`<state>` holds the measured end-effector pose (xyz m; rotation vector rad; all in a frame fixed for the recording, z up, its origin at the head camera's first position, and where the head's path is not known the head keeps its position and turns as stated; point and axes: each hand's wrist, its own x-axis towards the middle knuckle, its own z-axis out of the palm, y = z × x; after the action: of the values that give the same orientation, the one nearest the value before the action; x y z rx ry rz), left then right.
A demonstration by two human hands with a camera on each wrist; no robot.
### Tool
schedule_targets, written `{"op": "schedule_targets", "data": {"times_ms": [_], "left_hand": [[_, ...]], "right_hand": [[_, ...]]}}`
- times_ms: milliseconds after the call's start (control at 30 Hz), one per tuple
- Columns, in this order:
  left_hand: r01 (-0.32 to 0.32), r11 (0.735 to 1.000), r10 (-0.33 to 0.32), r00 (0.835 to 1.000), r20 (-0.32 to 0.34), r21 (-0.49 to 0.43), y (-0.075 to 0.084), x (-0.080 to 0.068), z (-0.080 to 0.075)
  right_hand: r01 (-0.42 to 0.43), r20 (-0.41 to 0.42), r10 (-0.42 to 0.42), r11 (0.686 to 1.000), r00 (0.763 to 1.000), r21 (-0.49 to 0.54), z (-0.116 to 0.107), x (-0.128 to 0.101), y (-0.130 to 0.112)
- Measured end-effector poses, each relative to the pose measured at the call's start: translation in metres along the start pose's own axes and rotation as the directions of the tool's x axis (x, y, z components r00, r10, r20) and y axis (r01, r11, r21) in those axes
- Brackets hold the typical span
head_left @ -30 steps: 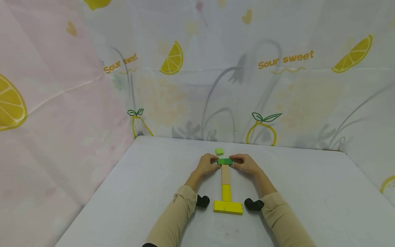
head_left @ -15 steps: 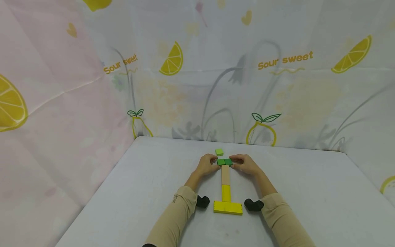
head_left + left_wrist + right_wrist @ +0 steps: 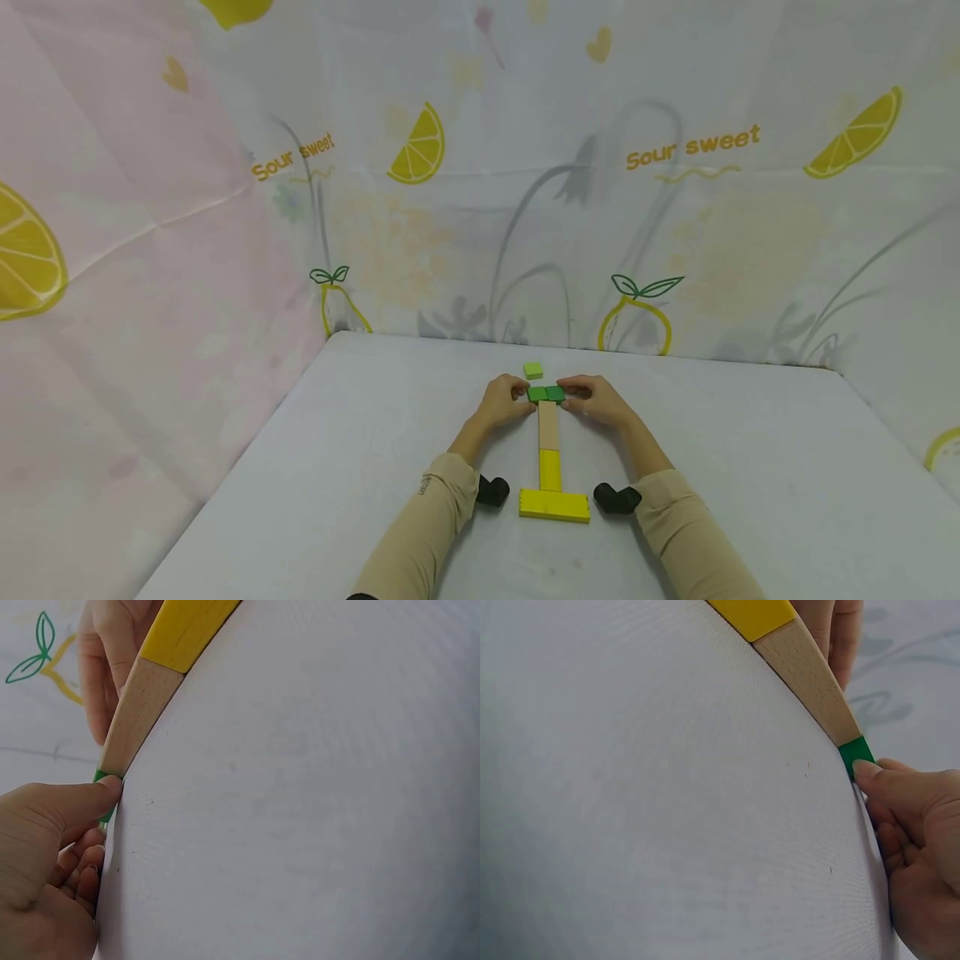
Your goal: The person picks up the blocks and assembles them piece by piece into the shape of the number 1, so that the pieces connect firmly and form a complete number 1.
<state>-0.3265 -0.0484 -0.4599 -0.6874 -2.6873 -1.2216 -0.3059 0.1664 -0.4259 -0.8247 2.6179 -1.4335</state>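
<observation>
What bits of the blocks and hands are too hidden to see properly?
- Ends of the dark green wooden blocks: head view, covered by the left hand and right hand.
- Small light green block: head view, too small for detail.
- Long yellow block: out of both wrist views.

Right hand (image 3: pixel 919 847) low at the right edge, thumb tip pressed to the end of the green block (image 3: pixel 853 754). That block butts against the plain wooden block (image 3: pixel 810 682), which meets the yellow block (image 3: pixel 754 615) at the top. White surface (image 3: pixel 667 810) fills the rest. Other fingers (image 3: pixel 840 634) peek behind the wood.
</observation>
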Motion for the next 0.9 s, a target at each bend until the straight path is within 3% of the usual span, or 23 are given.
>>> {"op": "schedule_targets", "data": {"times_ms": [300,433,500,533,600,733,800,833,867,900], "left_hand": [[0.058,0.996,-0.056,0.998,0.023,-0.074,0.005,0.001,-0.004],[0.061,0.992,-0.067,0.997,-0.047,-0.106,-0.002,0.006,-0.007],[0.031,0.998,-0.037,0.993,-0.111,-0.055,-0.009,0.009,-0.007],[-0.011,0.999,0.005,0.989,-0.147,-0.040,-0.024,0.017,-0.001],[-0.021,0.999,0.016,0.984,-0.175,-0.026,-0.040,0.027,0.005],[0.041,0.999,-0.046,0.986,-0.159,-0.030,-0.055,0.046,0.015],[0.078,0.997,-0.077,0.985,-0.156,0.004,-0.053,0.050,0.015],[0.070,0.997,-0.062,0.983,-0.174,0.040,-0.063,0.055,0.021],[0.069,0.995,-0.055,0.983,-0.175,0.075,-0.060,0.056,0.019],[0.068,0.993,-0.050,0.983,-0.176,0.100,-0.093,0.073,0.036]], "right_hand": [[-0.004,-0.012,0.004,1.000,1.000,-0.005,0.000,0.000,0.001],[0.009,-0.004,-0.009,1.000,1.000,0.006,0.001,0.001,0.000],[0.014,-0.003,-0.014,1.000,1.000,0.007,0.001,0.001,-0.001],[0.018,-0.005,-0.018,1.000,1.000,0.000,0.001,0.001,0.000],[0.020,-0.015,-0.020,1.000,1.000,-0.003,0.001,0.002,0.002],[0.037,-0.032,-0.038,0.999,0.999,-0.024,0.003,0.006,0.021],[0.037,-0.031,-0.038,0.999,0.999,-0.023,0.003,0.008,0.026],[0.041,-0.028,-0.041,0.999,0.999,-0.022,0.003,0.007,0.025],[0.042,-0.023,-0.042,0.999,0.999,-0.017,0.002,0.007,0.022],[0.040,-0.018,-0.041,0.999,0.999,-0.015,0.002,0.006,0.018]]}}
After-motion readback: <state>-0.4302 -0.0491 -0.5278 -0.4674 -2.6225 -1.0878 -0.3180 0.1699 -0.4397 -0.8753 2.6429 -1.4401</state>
